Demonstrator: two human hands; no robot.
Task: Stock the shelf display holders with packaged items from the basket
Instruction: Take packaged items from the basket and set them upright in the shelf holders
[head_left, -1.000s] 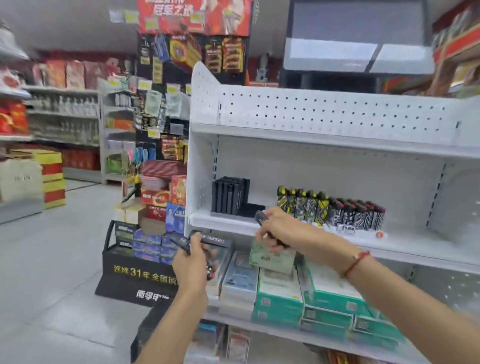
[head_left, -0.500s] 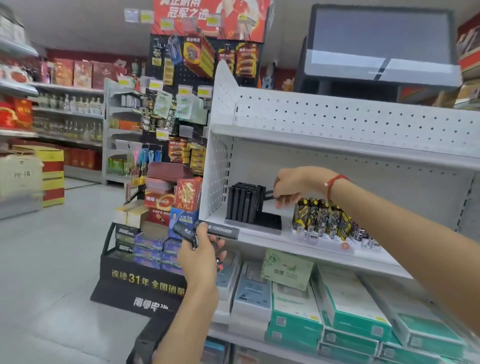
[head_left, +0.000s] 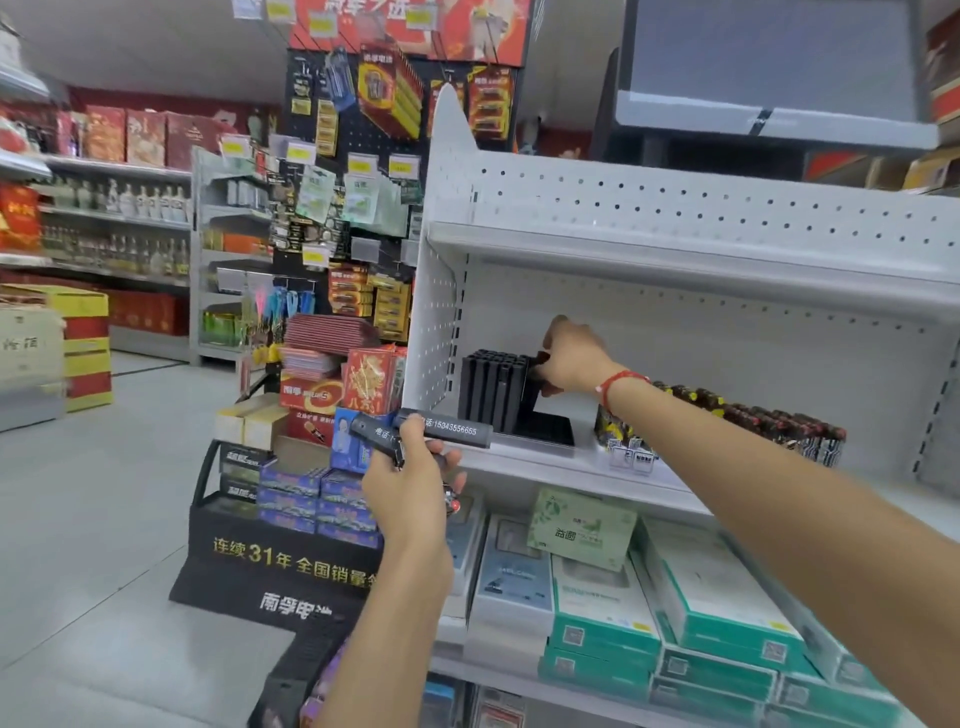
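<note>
The right hand (head_left: 571, 358) pinches a slim black lighter (head_left: 540, 362) at the top of the black display holder (head_left: 498, 392) on the white shelf (head_left: 545, 462). It should be lined up with a free slot and pushed straight down. The left hand (head_left: 410, 483) grips a bundle of spare lighters (head_left: 441, 428) below the shelf edge. Half a second ago the right hand was just beside the holder; now it is over it.

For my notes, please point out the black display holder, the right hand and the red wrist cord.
black display holder (head_left: 493, 389): head view, front of its upright slots.
right hand (head_left: 574, 358): head view, back of the hand.
red wrist cord (head_left: 619, 381): head view, strand across the wrist.
</note>
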